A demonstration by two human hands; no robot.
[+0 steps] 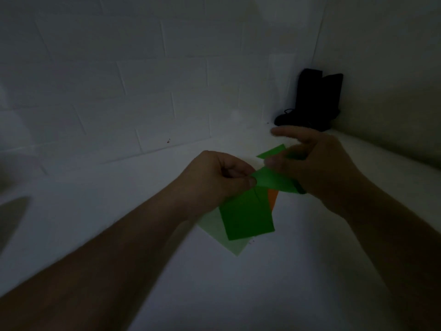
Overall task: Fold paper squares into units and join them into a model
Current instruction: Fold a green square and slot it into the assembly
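The scene is dim. Both bare forearms reach in from the bottom of the view over a white bench [238, 295] that meets a white brick wall [119, 80] and a plain side wall at a corner.

The left hand [219, 174] is curled, its thumb and fingers pinching the left end of a bright green folded paper [276, 181] held up between the two hands. The right hand [317, 163] grips the other end of that same green paper: its lower fingers are curled round the paper's right part, while the forefinger sticks out straight to the left, blurred. A second green flap [273, 151] shows above the thumb of the right hand; whether it belongs to the same piece or to a separate unit cannot be told.

Below the hands, a darker green paper square [245, 216] shows, tilted, its top edge hidden behind the left hand and the held piece, so it is unclear whether it hangs from the left hand or lies on the bench. Beneath it lies a pale green paper sheet [229, 240], one corner pointing toward the viewer. An orange paper [273, 199] peeks out just beside the dark green square's right edge, under the held piece.

In the far corner, well apart from the papers, a pair of black boots [312, 101] stands against the walls.
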